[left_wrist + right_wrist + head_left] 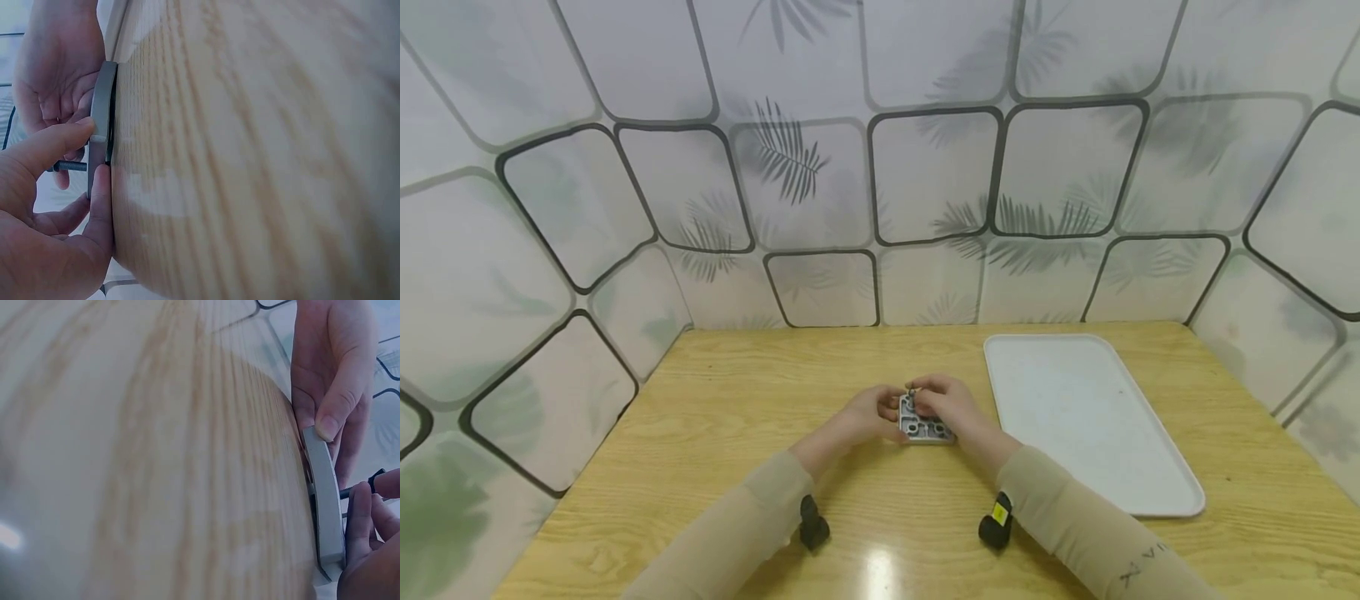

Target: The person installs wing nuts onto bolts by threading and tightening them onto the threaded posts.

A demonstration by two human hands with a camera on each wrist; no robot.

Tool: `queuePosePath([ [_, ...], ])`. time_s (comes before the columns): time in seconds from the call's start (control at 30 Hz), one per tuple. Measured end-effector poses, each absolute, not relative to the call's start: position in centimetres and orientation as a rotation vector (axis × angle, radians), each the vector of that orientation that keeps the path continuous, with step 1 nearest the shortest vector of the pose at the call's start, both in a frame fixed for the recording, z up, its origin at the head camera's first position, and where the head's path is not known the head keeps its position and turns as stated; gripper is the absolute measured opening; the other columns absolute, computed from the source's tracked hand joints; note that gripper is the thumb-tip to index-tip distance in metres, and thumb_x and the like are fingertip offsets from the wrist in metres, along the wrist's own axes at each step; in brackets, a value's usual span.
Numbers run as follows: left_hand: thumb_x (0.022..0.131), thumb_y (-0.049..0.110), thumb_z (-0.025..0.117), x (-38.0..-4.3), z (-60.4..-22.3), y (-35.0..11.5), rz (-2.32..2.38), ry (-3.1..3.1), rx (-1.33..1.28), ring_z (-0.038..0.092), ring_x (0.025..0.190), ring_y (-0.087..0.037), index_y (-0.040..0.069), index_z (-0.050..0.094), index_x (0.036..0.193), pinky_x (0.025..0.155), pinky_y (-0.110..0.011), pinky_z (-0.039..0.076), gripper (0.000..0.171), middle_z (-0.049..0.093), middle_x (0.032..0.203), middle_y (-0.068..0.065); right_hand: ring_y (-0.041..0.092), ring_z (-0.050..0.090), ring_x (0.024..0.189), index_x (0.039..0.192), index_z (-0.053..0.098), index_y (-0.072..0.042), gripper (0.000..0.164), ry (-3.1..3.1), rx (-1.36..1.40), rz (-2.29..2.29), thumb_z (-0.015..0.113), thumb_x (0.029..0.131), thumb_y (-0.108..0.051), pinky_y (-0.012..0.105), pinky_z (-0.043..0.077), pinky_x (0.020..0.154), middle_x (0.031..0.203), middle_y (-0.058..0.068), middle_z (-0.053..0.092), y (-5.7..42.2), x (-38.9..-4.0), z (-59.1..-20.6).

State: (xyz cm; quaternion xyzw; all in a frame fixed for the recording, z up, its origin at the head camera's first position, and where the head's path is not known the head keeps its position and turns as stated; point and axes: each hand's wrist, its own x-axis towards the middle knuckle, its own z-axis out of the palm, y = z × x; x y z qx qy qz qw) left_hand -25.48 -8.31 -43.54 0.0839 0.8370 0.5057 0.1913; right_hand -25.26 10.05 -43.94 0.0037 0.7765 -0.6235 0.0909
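A grey metal plate (927, 429) with round recesses lies on the table in front of me. My left hand (874, 412) grips its left edge, thumb on the near corner. In the left wrist view, a dark threaded bolt (76, 166) stands out from the plate's upper face. My right hand (953, 407) reaches over the plate from the right. The right wrist view shows its thumb and finger pinching the head end of the bolt (345, 493). Whether the bolt's tip sits in a hole is hidden.
A white rectangular tray (1075, 417) lies to the right of the hands, near the right forearm. The wooden table (737, 392) meets a patterned curtain (932, 183) at its back and sides. Black wrist cameras (995, 529) hang below the sleeves.
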Motion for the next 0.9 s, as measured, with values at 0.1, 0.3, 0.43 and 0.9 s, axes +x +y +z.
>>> queuePosePath([
  [0.1,0.079,-0.002,0.089,-25.52,-43.59,-8.31,1.417,2.352,0.23,0.063,0.112,-0.022,0.003,0.056,0.149,0.103,-0.037,0.054,0.077,0.066,0.132,-0.014,0.01,0.069,0.093,0.129,0.072,0.001,0.037,2.322,0.014,-1.837,0.064,0.095,-0.007,0.017,0.055,0.081,0.128,0.019,0.073,10.08,-25.3,-43.98],
  [0.3,0.079,-0.002,0.089,-25.44,-43.58,-8.34,1.413,2.357,0.229,0.064,0.112,-0.022,0.002,0.056,0.149,0.102,-0.038,0.054,0.077,0.065,0.133,-0.014,0.01,0.068,0.091,0.127,0.073,0.0,0.034,2.344,0.012,-1.827,0.065,0.095,-0.007,0.019,0.055,0.081,0.116,0.015,0.074,10.05,-25.29,-44.14],
  [0.43,0.079,-0.002,0.088,-25.35,-43.53,-8.35,1.412,2.355,0.243,0.064,0.112,-0.023,0.001,0.056,0.149,0.101,-0.037,0.055,0.077,0.065,0.133,-0.015,0.012,0.068,0.094,0.124,0.074,0.0,0.031,2.353,0.022,-1.828,0.067,0.095,-0.007,0.02,0.056,0.082,0.115,0.014,0.075,9.95,-25.21,-44.15],
  [0.9,0.081,0.001,0.088,-25.22,-43.12,-8.34,1.39,2.358,0.244,0.062,0.115,-0.024,0.002,0.054,0.151,0.1,-0.036,0.055,0.079,0.064,0.137,-0.015,0.012,0.065,0.086,0.114,0.072,0.001,0.022,2.402,0.053,-1.814,0.074,0.096,-0.012,0.019,0.052,0.075,0.097,0.005,0.068,9.55,-25.11,-43.99],
])
